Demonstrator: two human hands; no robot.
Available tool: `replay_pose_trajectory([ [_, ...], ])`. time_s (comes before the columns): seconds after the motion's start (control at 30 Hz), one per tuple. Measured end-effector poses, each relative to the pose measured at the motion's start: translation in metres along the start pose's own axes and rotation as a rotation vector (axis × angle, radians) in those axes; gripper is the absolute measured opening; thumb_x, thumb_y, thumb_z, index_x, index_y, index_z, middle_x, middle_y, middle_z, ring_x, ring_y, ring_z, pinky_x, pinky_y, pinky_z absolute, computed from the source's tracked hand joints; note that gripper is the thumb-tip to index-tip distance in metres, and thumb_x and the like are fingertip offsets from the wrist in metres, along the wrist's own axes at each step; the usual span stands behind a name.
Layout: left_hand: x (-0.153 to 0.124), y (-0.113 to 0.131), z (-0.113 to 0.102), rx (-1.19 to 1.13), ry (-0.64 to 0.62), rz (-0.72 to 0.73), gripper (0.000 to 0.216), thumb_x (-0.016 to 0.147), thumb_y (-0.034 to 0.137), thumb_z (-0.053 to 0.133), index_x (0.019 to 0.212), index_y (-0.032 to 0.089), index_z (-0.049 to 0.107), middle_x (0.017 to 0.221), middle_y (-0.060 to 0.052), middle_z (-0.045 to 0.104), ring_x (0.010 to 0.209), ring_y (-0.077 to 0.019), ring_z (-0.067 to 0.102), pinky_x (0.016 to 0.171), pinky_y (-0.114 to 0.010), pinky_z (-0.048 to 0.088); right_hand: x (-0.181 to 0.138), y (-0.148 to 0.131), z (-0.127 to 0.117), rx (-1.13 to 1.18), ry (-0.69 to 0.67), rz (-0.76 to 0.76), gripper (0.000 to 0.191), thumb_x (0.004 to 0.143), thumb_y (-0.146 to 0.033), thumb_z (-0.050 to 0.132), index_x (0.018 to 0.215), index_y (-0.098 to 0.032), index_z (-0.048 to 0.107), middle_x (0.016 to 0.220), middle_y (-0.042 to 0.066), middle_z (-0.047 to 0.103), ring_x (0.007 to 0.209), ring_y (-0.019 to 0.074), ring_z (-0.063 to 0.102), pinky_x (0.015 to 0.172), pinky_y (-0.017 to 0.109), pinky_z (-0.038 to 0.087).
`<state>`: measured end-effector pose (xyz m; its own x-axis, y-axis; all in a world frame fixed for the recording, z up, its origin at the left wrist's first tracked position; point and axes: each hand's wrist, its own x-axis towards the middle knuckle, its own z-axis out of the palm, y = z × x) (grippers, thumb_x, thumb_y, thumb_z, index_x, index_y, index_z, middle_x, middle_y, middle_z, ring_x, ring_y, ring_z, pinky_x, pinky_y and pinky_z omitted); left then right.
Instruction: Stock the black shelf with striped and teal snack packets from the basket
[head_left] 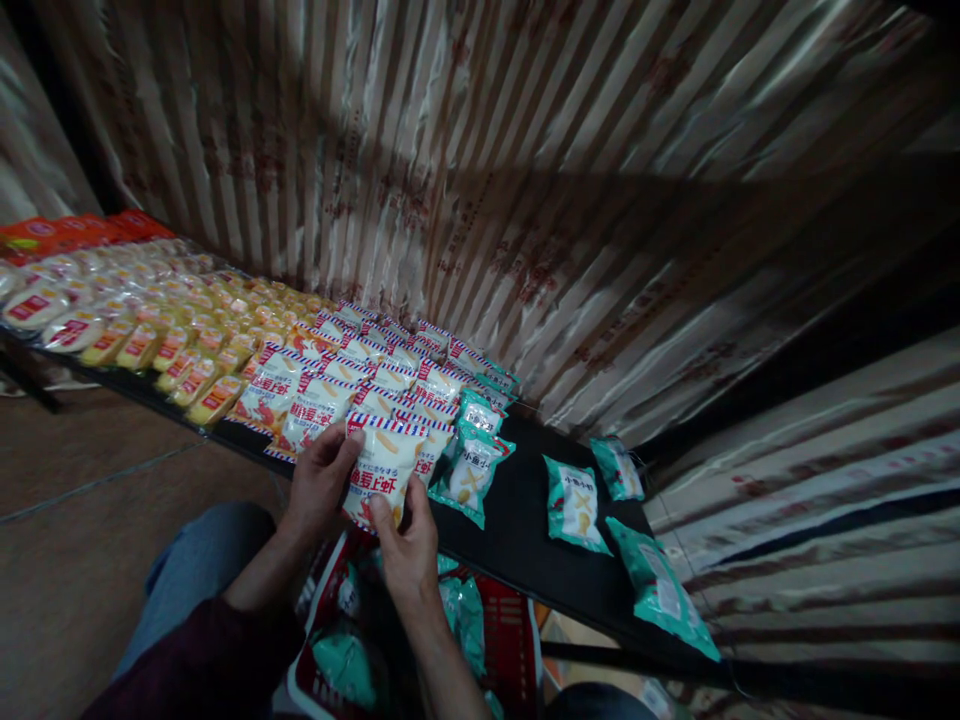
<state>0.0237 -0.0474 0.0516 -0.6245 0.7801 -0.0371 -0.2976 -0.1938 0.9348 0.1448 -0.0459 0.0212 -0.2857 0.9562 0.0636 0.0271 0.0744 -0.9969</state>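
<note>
Curtain: we see its striped folds hanging behind the table, probably screening off the space.
Table: we have a long black top, its bare stretch between teal packets.
Basket: we see it red, below the near edge with teal packets inside, likely there for easy reach.
Yellow packets: we find them in rows left of the white ones, apparently grouped by kind.
White packets: they overlap in slanted rows, which we think keeps fronts showing and saves room.
Teal packets: some lean beside the white rows; three lie loosely rightward.
Left hand: it pinches the held packet's left edge.
Right hand: it pinches the lower right, thumb in front, seemingly to steady it.
Held packet: we see it before the white rows, striped edge up.
</note>
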Motion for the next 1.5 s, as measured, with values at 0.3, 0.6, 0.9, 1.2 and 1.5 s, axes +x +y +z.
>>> replay_pose_trajectory([
  [0.3,-0.029,-0.029,-0.019,0.587,0.139,0.581,0.039,0.090,0.033,0.047,0.128,0.022,0.048,0.132,-0.012,0.051,0.122,-0.0228,0.049,0.101,-0.042,0.041,0.011,-0.014,0.013,-0.063,0.078,-0.071,0.048,0.084,-0.042,0.059,0.124,-0.017,0.053,0.114,0.010,0.068,0.099,0.0208,0.065,0.085,0.031,0.053],
  [0.6,-0.037,-0.049,-0.008,0.710,0.110,0.724,0.058,0.091,0.030,0.044,0.145,0.022,0.027,0.144,-0.015,0.041,0.133,-0.0268,0.039,0.107,-0.046,0.035,0.020,-0.029,0.006,-0.116,-0.073,-0.059,0.046,0.089,-0.049,0.050,0.125,-0.020,0.057,0.120,0.008,0.065,0.111,0.0214,0.061,0.096,0.032,0.048],
  [0.9,-0.024,-0.054,-0.016,0.867,0.297,0.709,0.075,0.080,0.044,0.059,0.143,0.015,0.030,0.133,-0.018,0.049,0.123,-0.0316,0.049,0.100,-0.047,0.043,0.014,-0.025,-0.001,-0.274,-0.102,-0.274,0.046,0.098,-0.042,0.032,0.132,-0.019,0.053,0.125,0.010,0.062,0.119,0.0203,0.056,0.101,0.037,0.046],
  [1.2,-0.009,-0.055,-0.024,0.953,0.338,0.793,0.078,0.079,0.035,0.063,0.145,0.022,0.023,0.141,-0.016,0.041,0.131,-0.0304,0.040,0.106,-0.048,0.036,0.029,0.012,-0.019,-0.935,0.220,-0.653,0.043,0.093,-0.027,0.046,0.135,-0.023,0.049,0.154,0.011,0.024,0.143,0.0345,0.010,0.107,0.061,0.025],
  [1.5,-0.002,-0.072,-0.026,1.116,0.260,0.832,0.070,0.080,0.035,0.062,0.142,0.020,0.030,0.142,-0.018,0.040,0.135,-0.0338,0.034,0.106,-0.052,0.033,0.040,0.032,-0.015,-0.977,0.223,-0.624,0.047,0.092,-0.030,0.045,0.138,-0.018,0.046,0.154,0.016,0.022,0.142,0.0356,0.013,0.105,0.060,0.028],
])
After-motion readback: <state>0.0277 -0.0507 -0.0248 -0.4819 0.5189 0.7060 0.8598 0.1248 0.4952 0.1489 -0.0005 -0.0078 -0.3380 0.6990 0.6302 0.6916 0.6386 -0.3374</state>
